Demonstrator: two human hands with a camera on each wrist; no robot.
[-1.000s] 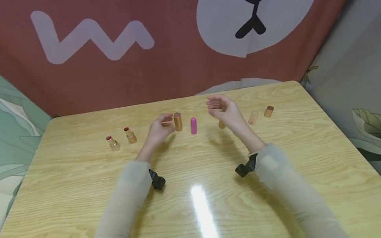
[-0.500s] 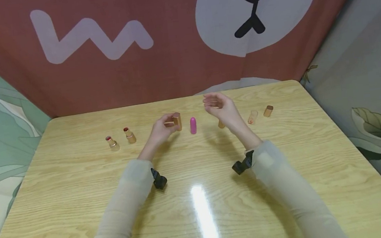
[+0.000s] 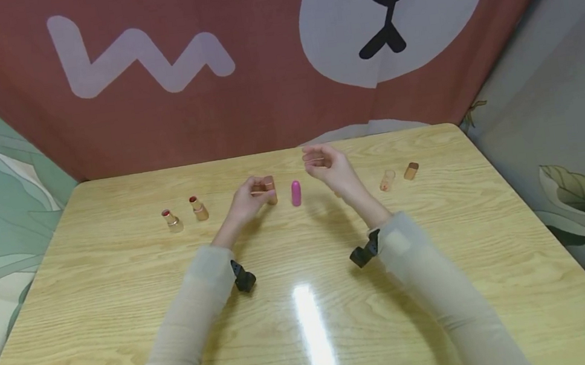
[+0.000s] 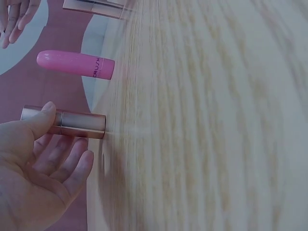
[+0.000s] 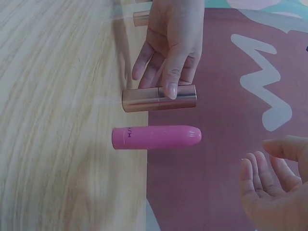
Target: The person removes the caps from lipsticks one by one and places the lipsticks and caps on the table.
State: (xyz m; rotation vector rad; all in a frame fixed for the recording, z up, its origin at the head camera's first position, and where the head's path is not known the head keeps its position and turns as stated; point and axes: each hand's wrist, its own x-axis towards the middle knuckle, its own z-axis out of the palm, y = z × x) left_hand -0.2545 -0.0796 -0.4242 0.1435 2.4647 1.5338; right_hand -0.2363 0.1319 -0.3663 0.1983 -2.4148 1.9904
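My left hand (image 3: 247, 201) holds an upright rose-gold lipstick tube (image 4: 79, 124) between thumb and fingers, near the cap seam. Its base is at the tabletop. Just right of it stands a bright pink bullet-shaped lipstick (image 3: 296, 193), touched by neither hand. Beyond that, my right hand (image 3: 336, 172) hovers over the table with loosely bent fingers and nothing in them. A further gold tube (image 4: 94, 6) shows at the top of the left wrist view; in the head view my right hand hides it.
Two uncapped lipsticks with red tips, one farther left (image 3: 172, 220) and one nearer my left hand (image 3: 199, 208), stand on the wooden table (image 3: 124, 325). Toward the right are a clear tube (image 3: 388, 180) and a small brown-gold piece (image 3: 411, 171). A red printed cloth (image 3: 165, 125) hangs behind.
My left hand has taken hold of the rose-gold lipstick tube, which has shifted slightly left. My right hand has drifted a little to the left, still holding nothing.
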